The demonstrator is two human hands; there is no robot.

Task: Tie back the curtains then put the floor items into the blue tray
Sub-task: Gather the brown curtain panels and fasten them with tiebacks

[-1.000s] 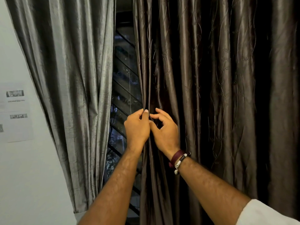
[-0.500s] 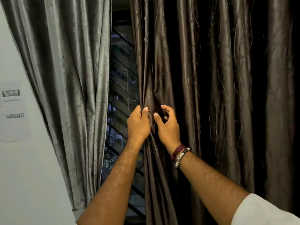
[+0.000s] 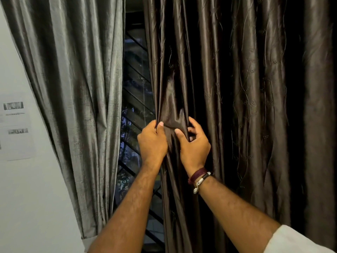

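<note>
A pale wall (image 3: 36, 198) fills the 8 o'clock area, with printed paper sheets (image 3: 15, 128) stuck flat on it toward 9 o'clock. Near the centre, running from 12 down to 6 o'clock, a dark window (image 3: 135, 99) shows diagonal metal bars (image 3: 135, 96) and dim foliage beyond the glass.

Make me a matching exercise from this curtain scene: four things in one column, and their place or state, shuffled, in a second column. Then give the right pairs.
Things
1. left hand
2. right hand
3. lighter curtain
4. paper sheets

Places or states
A. stuck on the white wall at far left
B. pinching the inner edge of the dark curtain, next to the window gap
C. hanging loose left of the window gap, untouched
D. clutching the dark curtain's folds, bracelets at its wrist

Pairs: 1-B, 2-D, 3-C, 4-A
</note>
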